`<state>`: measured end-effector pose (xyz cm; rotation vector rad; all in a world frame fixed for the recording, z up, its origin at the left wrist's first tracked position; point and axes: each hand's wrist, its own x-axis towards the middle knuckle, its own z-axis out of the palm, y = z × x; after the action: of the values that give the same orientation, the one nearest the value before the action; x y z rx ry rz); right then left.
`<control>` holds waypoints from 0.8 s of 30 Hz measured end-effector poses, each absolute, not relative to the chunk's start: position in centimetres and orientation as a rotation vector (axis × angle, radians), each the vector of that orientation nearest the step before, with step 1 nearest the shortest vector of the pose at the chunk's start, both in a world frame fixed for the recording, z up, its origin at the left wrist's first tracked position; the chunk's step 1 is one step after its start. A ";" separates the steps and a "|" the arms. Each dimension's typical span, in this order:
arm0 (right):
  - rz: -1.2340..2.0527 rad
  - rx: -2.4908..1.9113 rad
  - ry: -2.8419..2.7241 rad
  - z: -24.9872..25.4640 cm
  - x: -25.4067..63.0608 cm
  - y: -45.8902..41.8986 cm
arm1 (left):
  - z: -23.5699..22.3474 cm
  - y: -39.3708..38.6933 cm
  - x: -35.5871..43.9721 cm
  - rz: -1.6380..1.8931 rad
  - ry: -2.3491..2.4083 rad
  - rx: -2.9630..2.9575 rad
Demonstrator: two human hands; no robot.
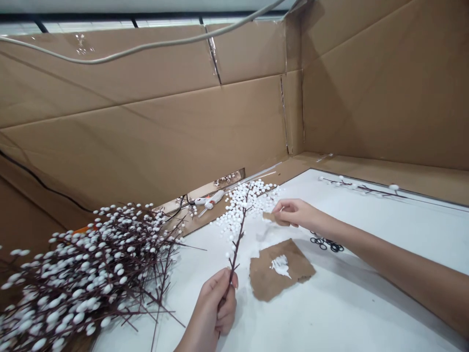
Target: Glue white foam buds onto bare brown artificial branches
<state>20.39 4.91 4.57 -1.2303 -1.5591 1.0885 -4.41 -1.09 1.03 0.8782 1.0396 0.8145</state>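
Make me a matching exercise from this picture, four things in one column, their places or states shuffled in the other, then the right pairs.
Things:
1. Thin dark-brown branching twig
2. Flat brown cardboard piece
3. Small round black rings
4. White pistol-shaped glue gun

Places or states:
A. Smeared with white paste
B. Near the cardboard wall
C. Held in the left hand
D. Beside the right forearm

Pairs: 1-C, 2-A, 3-D, 4-B

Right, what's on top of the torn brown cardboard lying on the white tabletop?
A white smear sits near the middle of the cardboard. The cardboard directly beneath the smear is covered, as is the tabletop under the cardboard.
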 end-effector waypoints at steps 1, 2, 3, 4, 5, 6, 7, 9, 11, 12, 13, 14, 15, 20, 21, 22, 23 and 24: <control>1.166 -1.240 -1.619 4.5 20.4 4.6 | 1.0 -1.2 -4.5 0.834 1.034 0.869; 1.239 -1.253 -1.679 4.4 20.5 4.3 | 1.0 -1.3 -4.5 0.853 1.028 0.860; 1.299 -1.271 -1.737 4.3 20.6 3.9 | 1.0 -1.3 -4.5 0.870 1.025 0.852; 1.335 -1.297 -1.792 4.2 20.7 3.5 | 1.1 -1.4 -4.5 0.883 1.020 0.846; 1.345 -1.333 -1.842 4.2 20.8 3.2 | 1.1 -1.4 -4.5 0.891 1.015 0.842; 1.339 -1.373 -1.887 4.2 20.8 2.9 | 1.2 -1.4 -4.5 0.895 1.010 0.841; 1.325 -1.407 -1.922 4.2 20.9 2.6 | 1.2 -1.4 -4.4 0.896 1.006 0.843; 1.321 -1.445 -1.968 4.3 21.0 2.4 | 1.3 -1.3 -4.4 0.887 0.998 0.851; 1.352 -1.457 -2.011 4.5 21.0 2.3 | 1.2 -1.2 -4.5 0.865 0.992 0.857; 1.358 -1.464 -2.035 4.6 21.0 2.3 | 1.2 -1.1 -4.5 0.853 0.990 0.857; 1.345 -1.479 -2.060 4.6 21.0 2.3 | 1.1 -1.0 -4.6 0.841 0.988 0.855; 1.320 -1.498 -2.086 4.6 21.0 2.3 | 1.0 -1.0 -4.7 0.832 0.987 0.853; 1.286 -1.517 -2.107 4.6 21.0 2.3 | 0.8 -1.0 -4.7 0.828 0.987 0.849; 1.163 -1.565 -2.183 4.5 21.1 2.3 | 0.6 -1.2 -4.9 0.832 0.976 0.850; 1.144 -1.573 -2.196 4.5 21.1 2.3 | 0.6 -1.2 -4.9 0.831 0.973 0.854; 1.120 -1.583 -2.209 4.5 21.1 2.3 | 0.7 -1.2 -4.8 0.830 0.969 0.859; 1.089 -1.600 -2.215 4.5 21.1 2.2 | 0.8 -1.2 -4.7 0.831 0.965 0.865; 1.054 -1.620 -2.215 4.5 21.0 2.2 | 0.8 -1.1 -4.7 0.836 0.961 0.870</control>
<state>21.05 2.16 4.53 -1.6204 -2.2154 1.0544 -4.66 -1.14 0.81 0.8697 0.9612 0.8362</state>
